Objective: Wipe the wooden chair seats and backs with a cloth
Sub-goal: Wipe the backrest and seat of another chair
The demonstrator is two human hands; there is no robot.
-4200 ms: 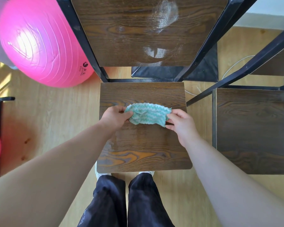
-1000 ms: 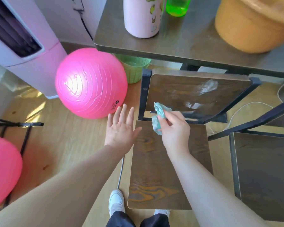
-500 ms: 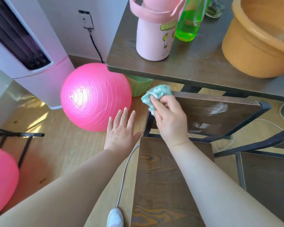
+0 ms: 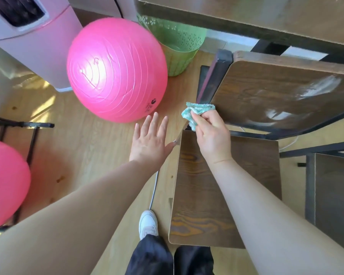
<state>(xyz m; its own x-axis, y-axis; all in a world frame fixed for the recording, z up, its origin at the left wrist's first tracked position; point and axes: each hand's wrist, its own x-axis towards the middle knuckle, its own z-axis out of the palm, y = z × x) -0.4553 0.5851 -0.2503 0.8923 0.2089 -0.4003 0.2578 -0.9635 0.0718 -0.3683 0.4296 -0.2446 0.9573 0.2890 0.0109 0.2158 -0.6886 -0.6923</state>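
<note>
Nearby, pink ball (image 4: 115,70), green basket (image 4: 177,48) beside chair (image 4: 266,92).

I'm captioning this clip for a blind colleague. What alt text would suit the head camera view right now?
Seen from above, a person's right hand holds a bunched teal cloth at the lower left corner of a dark wooden chair back, above the seat. The left hand is spread open beside the seat, near a pink ball.
</note>
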